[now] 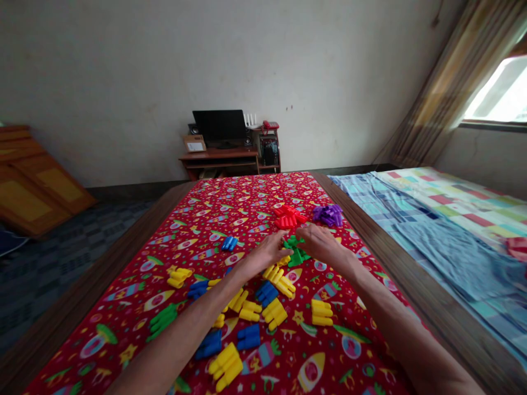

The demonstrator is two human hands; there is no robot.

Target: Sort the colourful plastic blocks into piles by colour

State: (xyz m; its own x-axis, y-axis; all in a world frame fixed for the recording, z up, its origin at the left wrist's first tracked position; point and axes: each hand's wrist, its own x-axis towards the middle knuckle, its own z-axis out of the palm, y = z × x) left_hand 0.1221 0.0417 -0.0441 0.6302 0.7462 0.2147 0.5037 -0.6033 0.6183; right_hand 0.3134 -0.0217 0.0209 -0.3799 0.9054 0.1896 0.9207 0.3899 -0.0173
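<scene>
A pile of green plastic building blocks [297,257] lies on the red printed cloth between my two hands. My left hand [272,248] is at the pile's left side, thumb and fingers apart and touching or nearly touching the green pieces. On the right, my right hand [323,240] curls over the pile's upper edge with its fingers bent inward; what they grip is hidden. Just beyond are a red block pile [289,217] and, farther right, a purple block pile [328,214]. Yellow blocks [280,281] sit just below the green ones.
Several more yellow blocks [275,312], blue blocks [248,336] and a green block [162,320] lie scattered nearer me. One blue block [229,243] sits apart at left. A bed [411,230] adjoins the right edge; a desk [222,156] with a monitor stands beyond.
</scene>
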